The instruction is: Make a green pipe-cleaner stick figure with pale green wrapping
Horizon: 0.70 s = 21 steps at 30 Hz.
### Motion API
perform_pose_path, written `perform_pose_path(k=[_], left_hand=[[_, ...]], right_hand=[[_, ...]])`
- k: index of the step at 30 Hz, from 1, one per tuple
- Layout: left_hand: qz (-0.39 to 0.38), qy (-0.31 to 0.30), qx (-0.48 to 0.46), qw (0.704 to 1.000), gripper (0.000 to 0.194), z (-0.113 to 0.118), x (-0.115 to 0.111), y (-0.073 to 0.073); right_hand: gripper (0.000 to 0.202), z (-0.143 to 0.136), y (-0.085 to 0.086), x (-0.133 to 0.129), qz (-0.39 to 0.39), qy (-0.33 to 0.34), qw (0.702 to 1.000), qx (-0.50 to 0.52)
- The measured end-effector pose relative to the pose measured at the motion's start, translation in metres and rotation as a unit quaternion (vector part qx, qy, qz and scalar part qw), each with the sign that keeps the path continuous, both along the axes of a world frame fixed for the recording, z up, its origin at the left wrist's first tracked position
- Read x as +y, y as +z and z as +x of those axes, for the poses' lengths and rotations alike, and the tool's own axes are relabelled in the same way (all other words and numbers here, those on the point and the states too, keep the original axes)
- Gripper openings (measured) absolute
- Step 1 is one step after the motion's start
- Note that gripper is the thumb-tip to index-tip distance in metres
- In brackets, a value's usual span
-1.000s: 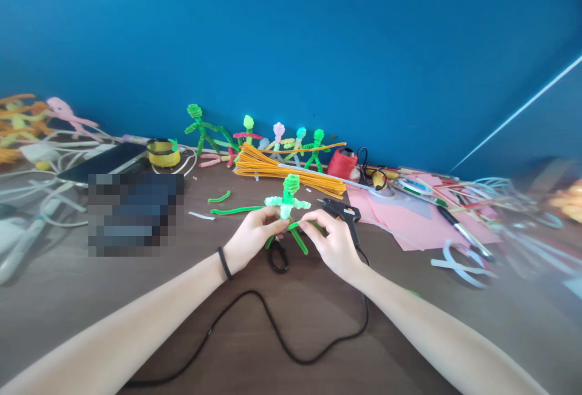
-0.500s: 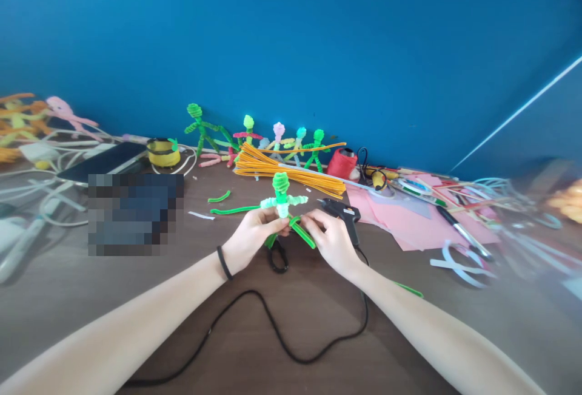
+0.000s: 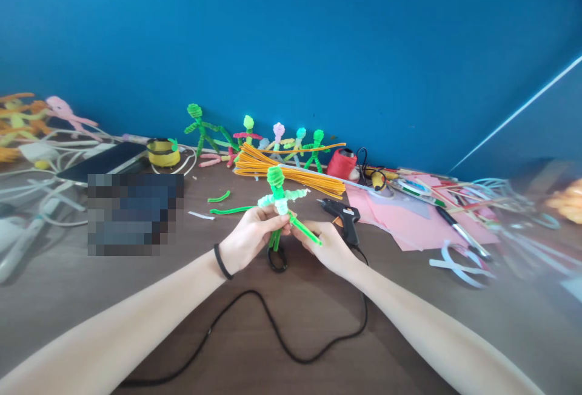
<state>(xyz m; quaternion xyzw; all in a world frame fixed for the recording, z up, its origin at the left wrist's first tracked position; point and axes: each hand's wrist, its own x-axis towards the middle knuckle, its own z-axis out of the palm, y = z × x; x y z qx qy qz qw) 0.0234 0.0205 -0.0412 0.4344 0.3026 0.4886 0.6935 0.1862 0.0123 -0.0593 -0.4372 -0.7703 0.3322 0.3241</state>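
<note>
A pipe-cleaner figure (image 3: 275, 178) with a coiled green head and pale mint arms is held upright above the table. My left hand (image 3: 259, 228), a black band at its wrist, pinches the figure's lower body between thumb and fingers. On the other side my right hand (image 3: 325, 246) has its fingers closed by the figure's leg, a green pipe cleaner (image 3: 307, 229) that slants down to the right across the fingers. Another green leg (image 3: 275, 240) hangs below my left fingers. My right fingertips are partly hidden behind the green stem.
Behind the hands lies a bundle of orange pipe cleaners (image 3: 291, 170), with several finished figures (image 3: 195, 122) along the wall. A glue gun (image 3: 345, 218) rests beside my right hand, its black cable (image 3: 273, 328) curving across the front. Pink paper (image 3: 386, 216) and a marker (image 3: 464, 232) lie right.
The figure has tilted and shifted slightly left. The green leg on the right now extends further out, and my right hand has turned with its fingers lower and closer to the body.
</note>
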Motion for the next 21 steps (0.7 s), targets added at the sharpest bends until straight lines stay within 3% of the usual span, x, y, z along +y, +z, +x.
perform_pose_path(k=[5,10,16,21], left_hand=[[0.002,0.037,0.004,0.999,0.010,0.000,0.003,-0.003],[0.051,0.103,0.126,0.985,0.009,-0.002,0.003,-0.003],[0.138,0.162,0.295,0.931,0.009,-0.004,0.003,0.001],[0.168,0.153,0.333,0.915,0.012,-0.007,0.005,0.000]], right_hand=[[0.029,-0.005,-0.007,-0.005,0.101,0.004,0.988,-0.117],[0.029,-0.008,-0.004,-0.012,0.153,0.023,0.958,-0.242],[0.025,-0.009,0.000,-0.015,0.153,0.018,0.972,-0.177],[0.028,-0.006,0.004,-0.013,0.164,-0.039,0.978,-0.127]])
